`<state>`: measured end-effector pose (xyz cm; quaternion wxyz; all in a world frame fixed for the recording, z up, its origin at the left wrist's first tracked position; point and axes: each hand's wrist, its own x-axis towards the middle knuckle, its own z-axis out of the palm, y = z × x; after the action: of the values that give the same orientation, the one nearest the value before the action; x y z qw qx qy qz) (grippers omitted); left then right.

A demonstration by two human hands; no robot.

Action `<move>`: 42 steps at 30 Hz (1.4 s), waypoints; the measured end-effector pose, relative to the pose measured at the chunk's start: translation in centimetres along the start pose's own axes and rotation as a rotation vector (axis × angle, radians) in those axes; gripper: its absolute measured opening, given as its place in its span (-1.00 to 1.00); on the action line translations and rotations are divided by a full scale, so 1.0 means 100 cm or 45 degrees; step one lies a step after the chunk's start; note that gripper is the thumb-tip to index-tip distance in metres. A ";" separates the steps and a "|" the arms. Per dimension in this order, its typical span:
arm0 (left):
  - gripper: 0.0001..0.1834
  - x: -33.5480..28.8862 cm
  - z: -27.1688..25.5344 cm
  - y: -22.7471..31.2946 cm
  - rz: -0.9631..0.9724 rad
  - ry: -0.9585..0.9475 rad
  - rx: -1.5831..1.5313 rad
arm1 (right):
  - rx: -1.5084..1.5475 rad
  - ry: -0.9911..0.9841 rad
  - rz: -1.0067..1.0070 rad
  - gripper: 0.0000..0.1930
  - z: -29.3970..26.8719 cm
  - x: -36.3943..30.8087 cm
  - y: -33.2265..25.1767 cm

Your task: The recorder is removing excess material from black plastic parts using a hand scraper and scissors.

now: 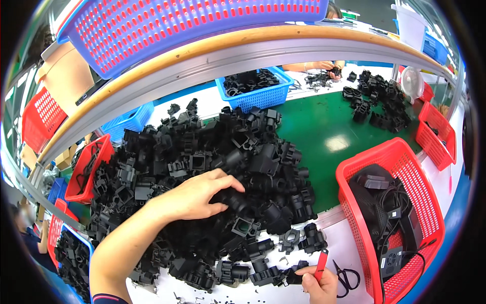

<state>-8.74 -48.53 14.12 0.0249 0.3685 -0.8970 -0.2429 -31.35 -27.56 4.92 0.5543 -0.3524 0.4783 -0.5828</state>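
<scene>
My left hand (202, 195) reaches over a large heap of black plastic parts (197, 162). Its thumb and fingers are apart around one dark part (238, 202) in the heap; no firm grip on it shows. Low on the right, my right hand (319, 285) is closed around a slim red tool (322, 264), whose exact kind I cannot make out. A small black part (294, 275) lies at its fingertips; I cannot tell whether they grip it. Black-handled scissors (346, 279) lie on the white surface just right of that hand.
A red basket (349, 202) with black cables and devices stands at the right. Behind the heap are a blue basket (253, 103) of black parts and a second pile (379, 101) on the green mat (324, 126). A shelf rail (243, 43) crosses above, bearing a purple basket (197, 30).
</scene>
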 end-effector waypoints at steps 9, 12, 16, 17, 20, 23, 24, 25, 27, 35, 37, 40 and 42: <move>-0.67 0.023 -0.050 -0.013 -0.237 -0.077 -0.300 | 0.012 0.000 0.047 -0.86 -0.001 0.001 -0.007; -0.64 0.041 -0.055 -0.028 -0.527 0.482 -0.322 | -0.033 0.003 0.065 -0.86 -0.002 0.002 -0.006; -0.32 0.048 -0.025 -0.037 -0.363 0.265 0.086 | -0.015 -0.012 0.093 -0.85 -0.001 0.000 -0.003; -0.37 0.047 -0.010 -0.034 -0.327 0.292 0.338 | -0.023 -0.017 0.091 -0.85 0.001 0.000 -0.004; -0.48 0.036 -0.001 -0.033 -0.298 0.414 0.039 | -0.065 -0.022 0.057 -0.84 0.002 -0.002 -0.003; -0.50 0.004 -0.019 -0.024 -0.298 0.513 -0.995 | -0.062 -0.020 0.040 -0.83 0.002 -0.004 -0.003; -0.48 -0.011 -0.016 -0.017 -0.277 0.514 -1.200 | -0.052 -0.036 0.038 -0.82 0.003 -0.005 -0.003; -0.46 -0.028 -0.009 -0.010 -0.251 0.512 -1.411 | -0.061 -0.041 0.032 -0.82 0.003 -0.006 -0.001; -0.38 -0.059 0.010 0.002 -0.215 0.498 -1.737 | -0.098 -0.022 -0.031 -0.83 0.002 -0.005 0.008; -0.46 -0.140 0.109 0.056 -0.543 0.591 -2.336 | -0.043 -0.173 -0.063 -0.80 0.029 -0.022 0.020; -0.43 -0.151 0.123 0.064 -0.572 0.550 -2.346 | -0.011 -0.270 -0.102 -0.75 0.040 -0.030 0.019; -0.43 -0.161 0.134 0.078 -0.582 0.482 -2.334 | 0.036 -0.478 -0.124 -0.66 0.051 -0.038 0.008; -0.55 -0.167 0.143 0.086 -0.546 0.482 -2.354 | 0.020 -0.592 -0.102 -0.65 0.062 -0.043 0.000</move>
<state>-5.34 -26.05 7.68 0.4040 0.3922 -0.2465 -0.7888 -24.91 -24.35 7.29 0.6287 -0.4915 0.3188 -0.5113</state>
